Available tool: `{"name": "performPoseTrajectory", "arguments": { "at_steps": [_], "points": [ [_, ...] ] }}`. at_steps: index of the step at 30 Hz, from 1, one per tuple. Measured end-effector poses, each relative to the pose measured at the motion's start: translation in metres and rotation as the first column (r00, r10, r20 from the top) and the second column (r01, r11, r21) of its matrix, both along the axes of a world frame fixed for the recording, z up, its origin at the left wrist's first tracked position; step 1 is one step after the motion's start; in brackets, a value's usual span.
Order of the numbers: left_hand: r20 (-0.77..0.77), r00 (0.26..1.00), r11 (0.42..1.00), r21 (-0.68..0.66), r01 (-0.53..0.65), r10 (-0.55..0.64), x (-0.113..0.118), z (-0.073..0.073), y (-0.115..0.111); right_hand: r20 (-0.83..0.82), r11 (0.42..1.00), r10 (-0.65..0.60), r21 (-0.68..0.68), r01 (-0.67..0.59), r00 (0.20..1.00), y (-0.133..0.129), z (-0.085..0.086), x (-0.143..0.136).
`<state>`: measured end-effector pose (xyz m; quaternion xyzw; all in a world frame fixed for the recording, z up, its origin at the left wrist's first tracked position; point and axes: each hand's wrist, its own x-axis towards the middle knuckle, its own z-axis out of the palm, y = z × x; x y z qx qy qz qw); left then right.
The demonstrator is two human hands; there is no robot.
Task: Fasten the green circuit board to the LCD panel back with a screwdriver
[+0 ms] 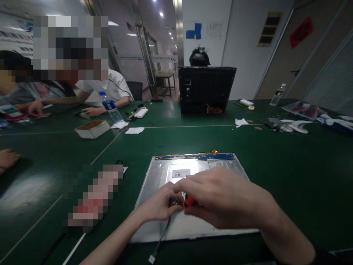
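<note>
A silver flat display panel point(149, 191) lies back side up on the table, with a blue circuit strip point(215, 157) along its far edge. My right hand point(223, 195) is closed round a red-and-black tool handle point(189, 201) over the panel's middle; its tip is hidden. Just left of it, my left hand point(158, 202) pinches at a dark thin cable point(165, 230) between thumb and fingers. That cable runs toward me over the panel's near edge and ends in a white connector point(152, 258). The cable's other end is covered by my fingers.
The green table point(289, 184) carries a blurred badge-like item point(95, 195) on a strap at left. Farther off stand an open box point(92, 129), a water bottle point(110, 106) and a black monitor-like casing point(206, 90). White gloves point(292, 126) lie right. Other people sit across and left.
</note>
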<state>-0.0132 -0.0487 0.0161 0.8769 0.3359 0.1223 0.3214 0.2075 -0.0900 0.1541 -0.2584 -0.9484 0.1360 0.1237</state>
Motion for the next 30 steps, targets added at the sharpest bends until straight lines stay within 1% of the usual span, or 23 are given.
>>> {"name": "performPoseTrajectory", "arguments": {
  "at_steps": [2, 4, 10, 18, 22, 27, 30],
  "points": [
    [-0.011, 1.000, 1.000, 0.003, 0.011, -0.011, -0.001, -0.002, 0.001, 0.035, 1.000, -0.010, -0.004, 0.010, 0.999, 0.013, -0.005, -0.003],
    [-0.017, 1.000, 1.000, 0.007, 0.003, -0.003, -0.002, -0.004, 0.001, 0.063, 1.000, -0.004, -0.009, 0.005, 0.998, 0.019, -0.011, -0.005],
    [-0.009, 1.000, 1.000, -0.004, -0.009, 0.009, -0.003, -0.005, 0.001, 0.116, 0.999, 0.011, 0.048, -0.017, 0.993, 0.024, -0.022, -0.009],
    [0.017, 1.000, 1.000, -0.011, 0.017, -0.016, -0.001, -0.003, 0.001, 0.135, 0.999, 0.004, 0.045, -0.011, 0.991, 0.028, -0.024, -0.012],
    [0.022, 1.000, 1.000, 0.001, 0.004, -0.004, -0.001, -0.003, 0.001, 0.130, 0.998, 0.010, 0.060, -0.018, 0.991, 0.029, -0.027, -0.012],
    [0.042, 0.998, 0.999, -0.019, 0.050, -0.050, 0.001, -0.002, 0.002, 0.144, 0.997, 0.003, 0.073, -0.013, 0.990, 0.031, -0.032, -0.013],
    [0.059, 0.997, 0.999, -0.004, 0.049, -0.049, 0.001, -0.003, 0.002, 0.133, 0.997, -0.001, 0.082, -0.010, 0.991, 0.031, -0.034, -0.013]
  ]
}}
